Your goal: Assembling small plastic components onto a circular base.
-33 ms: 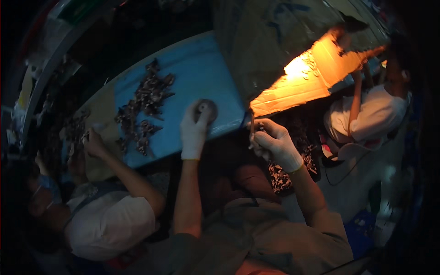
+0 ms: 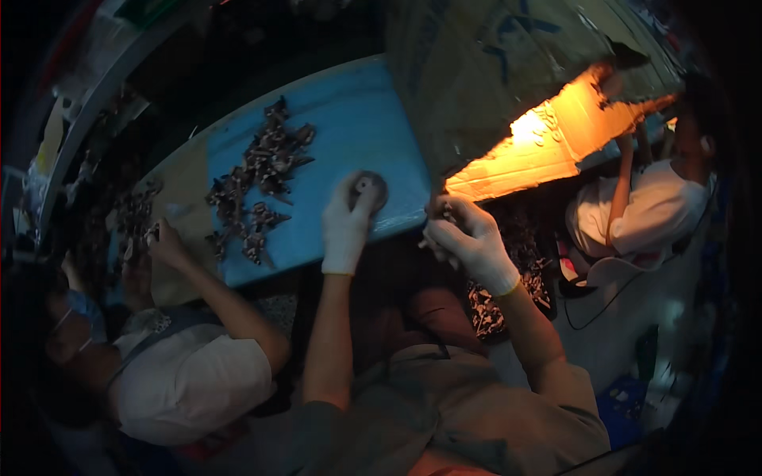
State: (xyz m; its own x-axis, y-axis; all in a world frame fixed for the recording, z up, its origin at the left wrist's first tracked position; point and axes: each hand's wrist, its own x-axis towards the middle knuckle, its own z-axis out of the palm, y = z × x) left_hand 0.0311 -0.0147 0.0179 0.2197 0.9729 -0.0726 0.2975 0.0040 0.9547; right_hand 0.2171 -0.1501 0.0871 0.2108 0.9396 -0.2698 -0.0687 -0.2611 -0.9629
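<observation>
In a white glove, my left hand (image 2: 345, 230) is closed around a round, dark grey disc-like thing (image 2: 375, 193) with a small light centre. It rests over the front part of the blue tabletop (image 2: 341, 119). My right hand (image 2: 475, 244), also gloved, is just off the table's front edge, its fingers pinched together. A thin dark stick-like thing (image 2: 436, 198) stands up at its fingertips, blurred. Small bits show between its fingers, too small to name. Left of my left hand lies a loose heap of small dark metal-looking parts (image 2: 270, 159).
A large cardboard sheet or box (image 2: 468, 95) stands at the right, beside brightly lit cardboard (image 2: 496, 173). Below it is a container of small pieces (image 2: 488, 305). A co-worker (image 2: 194, 381) handles parts at the left; another person (image 2: 651, 206) sits at the right.
The whole view has shifted slightly, so the table appears farther right. My right hand has turned a little, and the stick-like thing shows less. My left hand keeps its hold.
</observation>
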